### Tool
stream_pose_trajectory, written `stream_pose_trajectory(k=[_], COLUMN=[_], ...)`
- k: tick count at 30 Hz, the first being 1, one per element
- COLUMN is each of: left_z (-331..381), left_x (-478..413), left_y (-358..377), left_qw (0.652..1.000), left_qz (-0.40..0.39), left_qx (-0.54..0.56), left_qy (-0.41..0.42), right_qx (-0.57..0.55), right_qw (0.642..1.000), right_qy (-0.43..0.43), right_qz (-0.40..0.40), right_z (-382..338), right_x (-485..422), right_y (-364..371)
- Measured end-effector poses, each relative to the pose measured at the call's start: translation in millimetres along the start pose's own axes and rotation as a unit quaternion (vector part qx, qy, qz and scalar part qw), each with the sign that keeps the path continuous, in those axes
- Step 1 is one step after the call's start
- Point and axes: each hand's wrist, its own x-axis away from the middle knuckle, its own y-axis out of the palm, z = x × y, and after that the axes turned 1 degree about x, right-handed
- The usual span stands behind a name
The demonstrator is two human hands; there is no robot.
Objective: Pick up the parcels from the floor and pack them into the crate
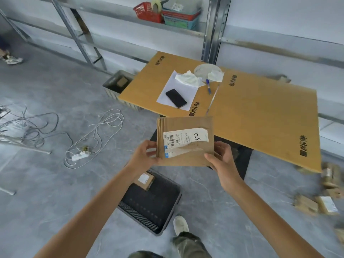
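the flat brown cardboard parcel is matt, with a white paper label and shiny clear tape, dark grey slatted plastic crate looks dull, grey floor smooth-ish, black slab phone glossy, silvery shelf upright bare metal

The grey floor is carrying a dark crate, parcels lying scattered at right, and a white power strip trailing cables at left.

phone on white paper — pen just beside.
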Motion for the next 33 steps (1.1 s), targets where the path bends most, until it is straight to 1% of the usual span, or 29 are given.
stream_pose_trajectory(k=[3,5,9,14,17,20,22,26,30,33], left_z=[-8,-13,-31,-63,-95,-136,-171,-246,-332,-404], left_x=[-24,-43,-83,-118,-136,-152,-159,-173,-195,-230], left_y=[-15,-28,-63,-113,-141,-161,-167,-165,-144,-124], left_qw=[1.0,0.999,0.993,0.973,0.953,0.932,0.923,0.919,0.919,0.915], left_qz=[-0.003,-0.023,-0.101,-0.213,-0.266,-0.309,-0.315,-0.311,-0.271,-0.25], left_qx=[-0.011,-0.023,-0.059,-0.09,-0.141,-0.191,-0.219,-0.225,-0.217,-0.228], left_qy=[0.007,0.014,0.015,0.01,-0.011,-0.017,-0.031,-0.092,-0.186,-0.222], right_qx=[0.031,0.033,0.036,0.013,-0.016,-0.004,0.007,0.043,0.132,0.174], right_qw=[0.999,0.999,0.995,0.988,0.977,0.965,0.958,0.941,0.915,0.898], right_qy=[-0.002,0.011,0.037,0.077,0.123,0.169,0.202,0.27,0.335,0.365], right_qz=[0.022,0.037,0.083,0.135,0.175,0.201,0.203,0.199,0.183,0.171], right_z=[10,19,41,76,105,144,176,246,332,408], right_x=[-10,-15,-17,-4,2,2,0,-12,-39,-73], right_y=[18,33,70,142,185,219,235,252,261,270])
